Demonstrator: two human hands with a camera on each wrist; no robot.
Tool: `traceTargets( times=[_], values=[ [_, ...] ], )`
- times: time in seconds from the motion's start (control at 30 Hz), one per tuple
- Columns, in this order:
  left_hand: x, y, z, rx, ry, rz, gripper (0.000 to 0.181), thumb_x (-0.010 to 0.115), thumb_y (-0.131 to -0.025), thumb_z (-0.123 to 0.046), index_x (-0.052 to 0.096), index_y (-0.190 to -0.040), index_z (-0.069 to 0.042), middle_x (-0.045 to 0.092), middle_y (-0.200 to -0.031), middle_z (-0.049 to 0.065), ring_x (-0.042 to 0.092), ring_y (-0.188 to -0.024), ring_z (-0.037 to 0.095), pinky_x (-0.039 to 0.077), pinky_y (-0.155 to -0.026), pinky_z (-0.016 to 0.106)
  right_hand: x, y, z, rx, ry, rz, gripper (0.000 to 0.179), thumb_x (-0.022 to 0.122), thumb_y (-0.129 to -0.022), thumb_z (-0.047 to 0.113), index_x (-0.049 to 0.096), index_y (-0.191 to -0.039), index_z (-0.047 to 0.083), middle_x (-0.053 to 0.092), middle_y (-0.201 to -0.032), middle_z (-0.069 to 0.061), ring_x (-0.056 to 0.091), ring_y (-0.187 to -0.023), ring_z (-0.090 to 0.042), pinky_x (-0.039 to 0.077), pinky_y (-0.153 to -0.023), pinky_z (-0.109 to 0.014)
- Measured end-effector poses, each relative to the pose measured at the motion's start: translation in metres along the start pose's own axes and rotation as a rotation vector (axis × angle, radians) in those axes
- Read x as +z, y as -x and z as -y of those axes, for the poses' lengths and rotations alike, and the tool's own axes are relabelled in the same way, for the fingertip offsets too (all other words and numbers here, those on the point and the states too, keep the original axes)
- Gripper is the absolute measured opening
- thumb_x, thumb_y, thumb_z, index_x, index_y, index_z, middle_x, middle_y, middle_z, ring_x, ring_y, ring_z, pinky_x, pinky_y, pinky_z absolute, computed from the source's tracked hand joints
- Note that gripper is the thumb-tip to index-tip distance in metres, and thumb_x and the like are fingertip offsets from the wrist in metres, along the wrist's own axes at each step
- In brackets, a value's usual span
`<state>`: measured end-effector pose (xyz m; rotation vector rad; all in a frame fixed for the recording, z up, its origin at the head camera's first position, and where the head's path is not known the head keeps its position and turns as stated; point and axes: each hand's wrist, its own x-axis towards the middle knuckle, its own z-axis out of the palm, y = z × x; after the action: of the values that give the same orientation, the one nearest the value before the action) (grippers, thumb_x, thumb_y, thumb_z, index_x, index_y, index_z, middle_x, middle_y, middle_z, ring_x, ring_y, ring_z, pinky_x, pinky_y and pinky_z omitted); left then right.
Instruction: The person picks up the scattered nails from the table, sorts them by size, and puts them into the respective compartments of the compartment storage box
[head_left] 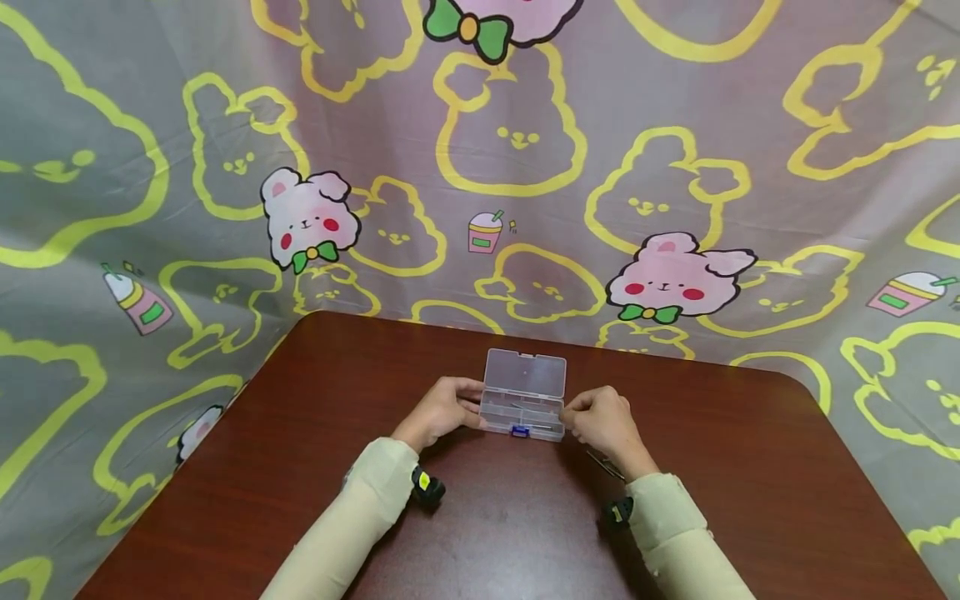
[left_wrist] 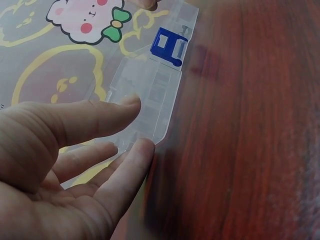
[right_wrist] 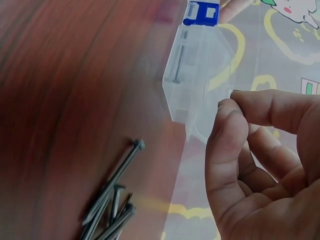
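Note:
A clear plastic box (head_left: 522, 425) with a blue latch (head_left: 520, 431) stands on the table, its lid (head_left: 526, 373) raised. My left hand (head_left: 444, 410) holds the box's left end, thumb in front and fingers behind. Over its right end, my right hand (head_left: 603, 421) brings thumb and index fingertips together in a pinch. I see nothing between those fingertips, though a small thing could be hidden there. A nail (right_wrist: 179, 65) lies in the front compartment. A thin grey nail-like line shows farther back. Several loose nails (right_wrist: 112, 205) lie on the table beneath my right wrist.
The brown wooden table (head_left: 510, 517) reaches back to a cloth (head_left: 420, 117) printed with rabbits and drink cups, which hangs behind it and along the sides. Black cameras are strapped at both wrists, below the light sleeves.

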<state>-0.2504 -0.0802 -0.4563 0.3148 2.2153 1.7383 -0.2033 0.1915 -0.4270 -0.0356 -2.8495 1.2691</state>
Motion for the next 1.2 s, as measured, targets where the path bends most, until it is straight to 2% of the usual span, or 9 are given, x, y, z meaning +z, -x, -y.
traceTargets(
  times=[0.13, 0.53, 0.83, 1.2],
  values=[
    [0.001, -0.001, 0.001, 0.000, 0.003, -0.001, 0.068, 0.083, -0.074, 0.013, 0.058, -0.137, 0.005, 0.064, -0.127, 0.020, 0.066, -0.103, 0.029, 0.058, -0.078, 0.035, -0.005, 0.005, -0.004, 0.007, 0.010, -0.003, 0.012, 0.075, -0.087, 0.015, 0.080, -0.081, 0.006, 0.064, -0.059, -0.002, 0.059, -0.054, -0.015, 0.048, -0.051, -0.031],
    [0.001, -0.002, 0.001, -0.001, -0.015, -0.003, 0.067, 0.082, -0.075, 0.012, 0.058, -0.137, 0.004, 0.063, -0.128, 0.020, 0.066, -0.100, 0.028, 0.058, -0.077, 0.035, -0.024, 0.016, -0.014, 0.023, -0.010, 0.014, 0.010, 0.072, -0.088, 0.009, 0.079, -0.085, 0.004, 0.069, -0.071, -0.007, 0.062, -0.061, -0.018, 0.054, -0.056, -0.031],
    [0.002, 0.000, 0.000, 0.004, 0.003, -0.003, 0.068, 0.083, -0.073, 0.013, 0.058, -0.136, 0.006, 0.064, -0.124, 0.021, 0.066, -0.103, 0.030, 0.058, -0.078, 0.035, -0.031, 0.023, -0.023, 0.006, 0.053, 0.002, 0.011, 0.070, -0.088, 0.010, 0.080, -0.086, 0.006, 0.066, -0.062, -0.002, 0.061, -0.060, -0.015, 0.049, -0.056, -0.031],
    [0.000, 0.000, 0.001, -0.007, -0.017, 0.002, 0.066, 0.083, -0.076, 0.010, 0.059, -0.137, 0.002, 0.063, -0.127, 0.017, 0.066, -0.098, 0.026, 0.058, -0.077, 0.035, -0.040, 0.034, -0.033, 0.018, 0.069, 0.008, 0.011, 0.069, -0.085, 0.007, 0.080, -0.085, 0.008, 0.068, -0.068, -0.002, 0.058, -0.057, -0.014, 0.048, -0.055, -0.031]
  ],
)
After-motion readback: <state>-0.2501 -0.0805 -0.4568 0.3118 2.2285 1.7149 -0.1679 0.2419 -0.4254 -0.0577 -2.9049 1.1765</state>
